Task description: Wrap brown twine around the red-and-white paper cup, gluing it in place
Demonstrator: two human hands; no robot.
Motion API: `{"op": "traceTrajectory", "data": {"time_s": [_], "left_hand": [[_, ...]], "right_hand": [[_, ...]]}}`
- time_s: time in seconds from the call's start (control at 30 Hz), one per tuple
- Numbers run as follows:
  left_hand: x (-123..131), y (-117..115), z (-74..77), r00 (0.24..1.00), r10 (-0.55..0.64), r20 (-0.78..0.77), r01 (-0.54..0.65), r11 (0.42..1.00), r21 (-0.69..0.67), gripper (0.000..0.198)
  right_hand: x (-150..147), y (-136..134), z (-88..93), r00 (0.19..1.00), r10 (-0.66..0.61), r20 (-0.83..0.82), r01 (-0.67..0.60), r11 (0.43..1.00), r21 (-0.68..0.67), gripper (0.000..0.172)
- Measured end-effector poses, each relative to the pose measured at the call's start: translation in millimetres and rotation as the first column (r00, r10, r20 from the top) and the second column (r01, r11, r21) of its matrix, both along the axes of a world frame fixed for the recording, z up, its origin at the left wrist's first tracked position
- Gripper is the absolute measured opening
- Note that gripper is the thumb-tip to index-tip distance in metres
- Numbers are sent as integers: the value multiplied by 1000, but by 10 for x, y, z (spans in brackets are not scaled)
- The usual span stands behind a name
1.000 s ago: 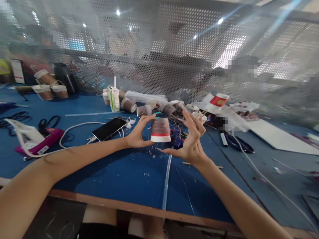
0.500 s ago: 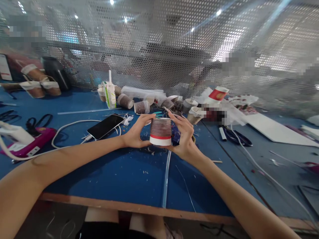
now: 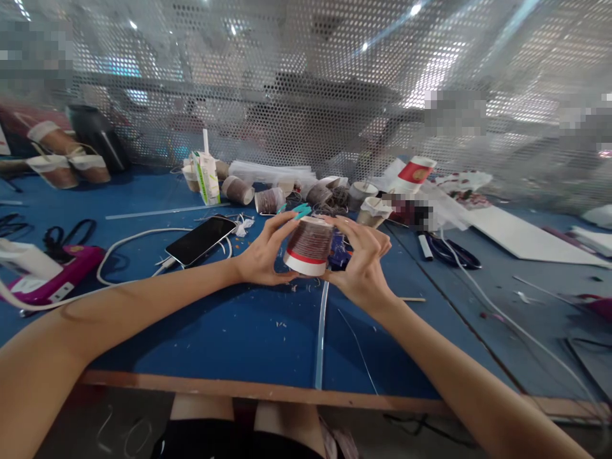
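Observation:
A paper cup (image 3: 310, 245) wound with brown cord is held between my two hands above the blue table, wider end down and slightly tilted. Below the cord it shows a red stripe and a white band. On its left side, my left hand (image 3: 264, 250) grips it with fingers at the upper end and thumb low down; the nails are turquoise. From the right, my right hand (image 3: 362, 255) holds it in the same way, fingers bent over the top edge. A dark blue object (image 3: 338, 250), partly hidden, lies behind the cup near my right hand.
A phone (image 3: 201, 240) on a white cable lies left, beside a purple power strip (image 3: 71, 275). Behind stand a drink carton (image 3: 207, 178), several cord-wound cups (image 3: 270, 200) and a red-and-white cup (image 3: 415, 173). A clear strip (image 3: 322, 338) runs to the table's front edge (image 3: 239, 390).
The cup has tilted, its lower end swinging a little to the left. My right fingers have bent closer over its top. The view has shifted slightly.

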State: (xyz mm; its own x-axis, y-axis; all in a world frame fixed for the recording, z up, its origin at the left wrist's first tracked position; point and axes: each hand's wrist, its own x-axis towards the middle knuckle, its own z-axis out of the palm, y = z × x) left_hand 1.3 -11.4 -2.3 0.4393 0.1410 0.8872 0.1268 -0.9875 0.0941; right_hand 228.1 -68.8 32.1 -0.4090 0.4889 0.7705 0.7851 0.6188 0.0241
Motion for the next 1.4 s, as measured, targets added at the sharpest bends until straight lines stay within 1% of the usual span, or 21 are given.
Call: {"op": "traceTrajectory", "data": {"time_s": [0.1, 0.2, 0.3, 0.37, 0.43, 0.53, 0.6, 0.67, 0.73, 0.87, 0.93, 1.03, 1.07, 1.1, 1.13, 1.2, 1.27, 1.3, 1.33, 1.37, 1.4], "left_hand": [[7, 36, -32, 999, -35, -10, 35, 999, -16, 99], [6, 75, -73, 998, -44, -54, 36, 990, -138, 85], [9, 91, -104, 998, -62, -11, 56, 956, -289, 88], [16, 88, -110, 995, -94, 39, 102, 942, -321, 93], [22, 76, -99, 993, -110, 47, 119, 941, -316, 99], [14, 49, -56, 997, -71, -5, 68, 967, -244, 106], [-2, 36, -22, 998, -33, -58, 22, 983, -180, 106], [-20, 35, 2, 995, 0, -100, -15, 989, -145, 100], [-32, 45, 11, 992, 10, -125, -29, 989, -146, 96], [-23, 54, -3, 985, 1, -171, -34, 982, -186, 95], [-7, 45, -13, 988, 42, -151, -71, 979, -192, 90], [18, 39, -34, 987, 160, -22, -161, 961, -227, 82], [25, 44, -43, 981, 188, 37, -173, 952, -251, 82], [30, 55, -54, 975, 200, 98, -166, 946, -277, 83], [35, 71, -66, 967, 197, 159, -142, 943, -302, 84], [43, 114, -93, 950, 152, 271, -54, 940, -337, 85], [48, 160, -116, 933, 75, 352, 57, 934, -352, 84], [48, 179, -126, 925, 36, 378, 109, 929, -355, 83], [48, 194, -132, 920, 3, 392, 150, 922, -358, 81], [47, 202, -136, 918, -21, 397, 177, 915, -362, 81], [47, 204, -136, 919, -34, 393, 190, 911, -366, 80]], "right_hand": [[-21, -7, -17, 1000, 15, 7, -14, 1000, -16, 95], [-31, 3, -38, 998, 44, 52, -39, 996, -85, 107], [-21, 22, -35, 998, 54, 43, -47, 990, -135, 115], [-2, 42, -26, 998, 59, 26, -54, 986, -157, 113], [18, 61, -25, 997, 73, 16, -70, 983, -168, 108], [32, 68, -47, 998, 55, 9, -53, 988, -145, 104], [31, 58, -62, 1000, 25, 10, -24, 989, -144, 103], [28, 46, -68, 1000, 16, 8, -14, 987, -161, 108], [27, 40, -63, 999, 38, 15, -35, 985, -168, 113], [32, 61, -15, 992, 113, 55, -102, 980, -174, 114], [77, 109, 53, 987, 150, 58, -136, 970, -202, 120], [271, 247, 228, 984, 179, 26, -161, 934, -318, 129], [365, 298, 298, 987, 155, 31, -132, 919, -372, 126], [464, 343, 367, 993, 103, 65, -67, 905, -419, 117], [558, 375, 430, 991, 56, 125, 11, 878, -479, 108], [693, 391, 521, 958, 20, 287, 160, 794, -587, 90], [718, 340, 543, 916, 38, 400, 260, 704, -661, 66], [688, 296, 528, 903, 38, 429, 297, 666, -684, 53], [635, 248, 497, 891, -2, 454, 349, 641, -683, 41], [567, 200, 456, 871, -71, 486, 415, 637, -650, 32], [493, 158, 408, 848, -132, 514, 464, 652, -599, 27]]}}
